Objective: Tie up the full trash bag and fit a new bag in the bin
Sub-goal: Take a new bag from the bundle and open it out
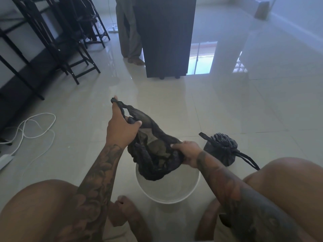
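Knees frame the white bin (167, 198), kept close for fitting. Left hand (122, 129) is closed round the new bag (155, 154) handle loop, lifted; right hand (187, 151) pinches its rim — spreading the mouth over the bin. Tied full bag (221, 148) (drawstring knotted) sits aside on the floor, right of the bin.

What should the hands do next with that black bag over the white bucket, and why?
Probably lower the new bag into the white bin and spread its mouth toward the rim. Both the left hand and the right hand hold it bunched above the bin, not yet inside, and the tied full bag already sits on the floor beside it.
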